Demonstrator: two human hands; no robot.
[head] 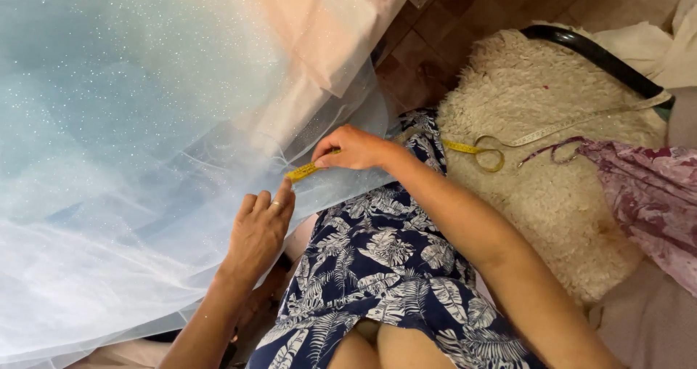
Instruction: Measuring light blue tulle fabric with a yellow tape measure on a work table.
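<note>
The right hand (353, 150) is pinched shut on a yellow measuring tape (303, 171), thumb and fingers closed over it where it lies against the lower edge of a pale blue glittery tulle (131, 122). The left hand (259, 229) sits just below and to the left, fingers together and curled, its fingertips pressing the tape's free end onto the same tulle edge; it wears a ring. From the right hand the tape runs on to the right, passing behind the wrist, across the navy leaf-print dress (385, 267) on the person's lap and onto a cream shaggy rug (552, 216), where it loops and trails toward the rug's upper right edge. A pink patterned fabric (646, 195) lies over the rug's right side. The tulle fills the left of the view, with a peach cloth (327, 27) above it.
</note>
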